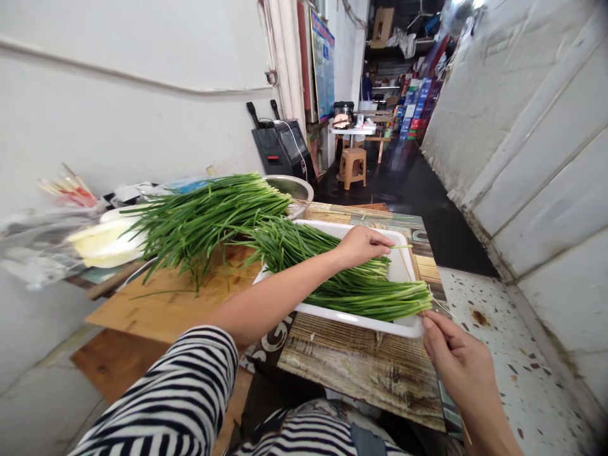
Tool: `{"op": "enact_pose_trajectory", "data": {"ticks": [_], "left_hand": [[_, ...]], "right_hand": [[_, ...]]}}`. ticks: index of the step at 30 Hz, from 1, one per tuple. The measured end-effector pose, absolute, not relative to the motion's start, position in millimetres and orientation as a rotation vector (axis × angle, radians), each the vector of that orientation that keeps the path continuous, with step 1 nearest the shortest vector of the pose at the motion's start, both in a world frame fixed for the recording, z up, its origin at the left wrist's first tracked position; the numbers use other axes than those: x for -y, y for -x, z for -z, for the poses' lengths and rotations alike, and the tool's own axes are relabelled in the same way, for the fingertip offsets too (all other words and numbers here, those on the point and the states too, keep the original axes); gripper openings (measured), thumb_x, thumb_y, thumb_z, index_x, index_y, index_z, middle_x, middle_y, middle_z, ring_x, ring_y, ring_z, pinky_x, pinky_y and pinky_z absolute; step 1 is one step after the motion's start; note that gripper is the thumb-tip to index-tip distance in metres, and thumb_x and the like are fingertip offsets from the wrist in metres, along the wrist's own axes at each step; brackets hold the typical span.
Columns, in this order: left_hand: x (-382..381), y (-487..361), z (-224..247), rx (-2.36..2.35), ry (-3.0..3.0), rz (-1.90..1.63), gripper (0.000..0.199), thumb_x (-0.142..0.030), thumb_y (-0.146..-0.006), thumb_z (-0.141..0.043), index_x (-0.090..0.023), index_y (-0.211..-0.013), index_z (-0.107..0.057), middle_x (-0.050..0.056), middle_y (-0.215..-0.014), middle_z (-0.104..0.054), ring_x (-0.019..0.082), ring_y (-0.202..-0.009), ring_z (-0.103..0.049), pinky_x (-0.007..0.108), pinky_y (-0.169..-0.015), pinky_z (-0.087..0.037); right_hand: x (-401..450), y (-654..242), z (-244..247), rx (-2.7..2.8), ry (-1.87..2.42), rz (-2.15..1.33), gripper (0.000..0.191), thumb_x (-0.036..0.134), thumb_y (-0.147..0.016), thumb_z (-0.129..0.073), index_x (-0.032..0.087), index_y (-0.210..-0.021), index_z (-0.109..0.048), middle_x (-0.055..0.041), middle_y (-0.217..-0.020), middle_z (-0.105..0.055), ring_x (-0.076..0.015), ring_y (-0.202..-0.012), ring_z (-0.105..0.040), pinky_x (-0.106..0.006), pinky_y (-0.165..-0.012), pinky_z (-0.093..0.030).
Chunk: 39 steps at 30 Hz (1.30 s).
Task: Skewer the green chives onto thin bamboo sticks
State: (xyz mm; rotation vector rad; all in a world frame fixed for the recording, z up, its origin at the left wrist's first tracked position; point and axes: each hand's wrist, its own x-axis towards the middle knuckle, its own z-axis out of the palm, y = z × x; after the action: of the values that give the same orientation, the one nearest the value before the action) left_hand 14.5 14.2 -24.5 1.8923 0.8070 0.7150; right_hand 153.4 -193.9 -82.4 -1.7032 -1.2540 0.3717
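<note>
My left hand [363, 246] reaches across the white tray [403, 328] with its fingers pinched on a thin chive stalk [401, 246], whose pale end points right. Under that arm, bunches of green chives [370, 304] lie in the tray, cut ends to the right. At the tray's right front corner, my right hand [458, 351] is closed in a pinch just beside the cut ends. Something thin may be between its fingertips, but I cannot make it out. A larger chive pile [213, 212] rests on the wooden board [175, 310] to the left.
The tray stands on a wood-patterned table [361, 367]. A metal bowl [297, 189] sits behind the chive pile. Plastic bags [33, 247] and pale containers [109, 240] crowd the left. Farther back are a black speaker-like box [285, 149], a stool [352, 168] and stacked boxes [413, 114].
</note>
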Motion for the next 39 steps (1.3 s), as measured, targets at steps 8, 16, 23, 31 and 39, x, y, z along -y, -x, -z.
{"op": "enact_pose_trajectory", "data": {"ticks": [8,16,23,31,39], "left_hand": [[-14.9,-14.3,25.9,-0.829,-1.866,-0.752,0.023,-0.015,-0.071,-0.069,-0.01,-0.093,-0.075,0.007,-0.079,-0.074,0.012,-0.072,-0.066,0.023,-0.073,-0.052],[-16.6,-13.9,28.6,-0.825,-1.885,-0.769,0.023,-0.018,-0.071,-0.07,-0.013,-0.093,-0.076,0.006,-0.081,-0.075,0.013,-0.074,-0.067,0.024,-0.075,-0.053],[-17.4,-14.1,31.1,-0.797,-1.916,-0.822,0.022,-0.018,-0.071,-0.069,-0.014,-0.091,-0.076,0.006,-0.083,-0.075,0.013,-0.076,-0.068,0.024,-0.077,-0.053],[-16.4,-14.5,30.8,-0.821,-1.889,-0.816,0.021,-0.017,-0.071,-0.07,-0.014,-0.091,-0.076,0.006,-0.084,-0.075,0.013,-0.077,-0.068,0.024,-0.079,-0.053],[-15.7,-15.1,31.0,-0.827,-1.861,-0.813,0.023,-0.018,-0.071,-0.07,-0.011,-0.092,-0.076,0.007,-0.081,-0.074,0.013,-0.074,-0.067,0.024,-0.074,-0.053]], "right_hand": [[194.5,-152.4,83.3,1.218,1.72,-0.376,0.045,0.052,-0.082,-0.055,0.014,-0.098,-0.074,-0.0036,-0.058,-0.062,-0.0125,-0.049,-0.055,-0.021,-0.046,-0.046],[194.5,-151.3,79.6,1.222,1.706,-0.383,0.043,0.05,-0.082,-0.056,0.013,-0.096,-0.073,-0.0025,-0.055,-0.061,-0.0112,-0.046,-0.052,-0.019,-0.043,-0.044],[194.8,-151.2,80.1,1.222,1.726,-0.36,0.043,0.049,-0.081,-0.056,0.013,-0.097,-0.074,-0.0053,-0.065,-0.067,-0.0124,-0.051,-0.057,-0.02,-0.048,-0.048],[194.4,-153.6,84.7,1.21,1.722,-0.407,0.045,0.051,-0.081,-0.057,0.013,-0.098,-0.073,-0.0036,-0.059,-0.062,-0.0132,-0.051,-0.056,-0.021,-0.048,-0.047],[194.2,-152.3,84.4,1.211,1.725,-0.382,0.044,0.05,-0.081,-0.056,0.013,-0.098,-0.073,-0.0027,-0.055,-0.059,-0.0132,-0.05,-0.055,-0.021,-0.047,-0.047]]}}
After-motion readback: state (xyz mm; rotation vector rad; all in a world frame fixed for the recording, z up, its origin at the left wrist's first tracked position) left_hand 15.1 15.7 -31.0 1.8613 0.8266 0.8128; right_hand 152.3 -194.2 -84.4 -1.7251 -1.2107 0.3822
